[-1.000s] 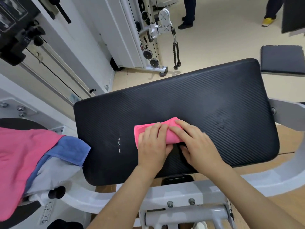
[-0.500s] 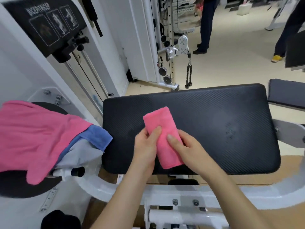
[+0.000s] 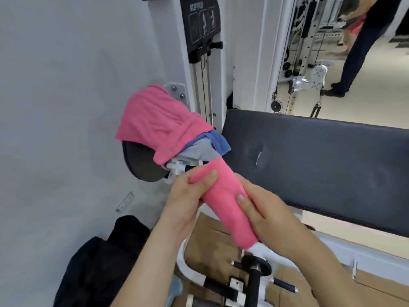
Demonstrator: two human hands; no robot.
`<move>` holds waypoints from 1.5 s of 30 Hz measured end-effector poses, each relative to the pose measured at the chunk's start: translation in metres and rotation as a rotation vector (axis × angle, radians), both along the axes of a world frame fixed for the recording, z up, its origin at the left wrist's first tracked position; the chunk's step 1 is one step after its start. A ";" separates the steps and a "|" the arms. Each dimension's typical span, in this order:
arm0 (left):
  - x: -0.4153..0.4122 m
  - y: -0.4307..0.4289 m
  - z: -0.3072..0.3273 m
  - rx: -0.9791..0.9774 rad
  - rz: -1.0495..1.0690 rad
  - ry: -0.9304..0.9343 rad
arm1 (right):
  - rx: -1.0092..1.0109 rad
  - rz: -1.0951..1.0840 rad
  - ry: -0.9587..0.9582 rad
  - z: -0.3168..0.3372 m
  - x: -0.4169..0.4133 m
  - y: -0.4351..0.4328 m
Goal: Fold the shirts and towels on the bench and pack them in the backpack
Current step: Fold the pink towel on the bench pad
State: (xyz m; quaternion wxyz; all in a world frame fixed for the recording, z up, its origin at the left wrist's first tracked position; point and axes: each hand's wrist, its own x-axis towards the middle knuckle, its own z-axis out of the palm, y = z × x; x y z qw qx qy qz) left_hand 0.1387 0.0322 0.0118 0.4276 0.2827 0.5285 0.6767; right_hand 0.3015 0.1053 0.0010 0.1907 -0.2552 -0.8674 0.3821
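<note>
Head view: the left hand [image 3: 186, 196] and the right hand [image 3: 267, 213] both clasp the folded pink towel [image 3: 223, 196], thumbs pressed on top. They hold it in the air, just off the near corner of the bench pad [image 3: 321, 165].

The towel looks soft, light and apt to spring open. It is best gripped across its layers near the middle, as it is now, and not by a loose edge.

At about 11 o'clock from the hands, unfolded laundry drapes over a machine part: a pink cloth [image 3: 155, 122] on top, with a blue towel [image 3: 219, 144] and a grey garment [image 3: 199, 152] under it. At 7 o'clock a dark bag [image 3: 99, 262] sits on the floor, probably the backpack, though its opening cannot be seen. The pad stretches away toward 3 o'clock.
</note>
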 end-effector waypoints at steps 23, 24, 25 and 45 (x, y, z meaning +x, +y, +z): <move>-0.103 -0.312 -0.065 -0.400 0.534 0.706 | 0.005 0.780 -0.177 -0.059 -0.213 -0.209; -0.108 -0.312 -0.073 -0.431 0.533 0.729 | -0.007 0.787 -0.169 -0.070 -0.220 -0.208; -0.115 -0.311 -0.081 -0.459 0.526 0.743 | -0.058 0.800 -0.164 -0.081 -0.228 -0.206; -0.337 -0.325 -0.380 -1.356 -0.064 1.004 | -0.705 0.279 -0.538 -0.351 -0.431 -0.123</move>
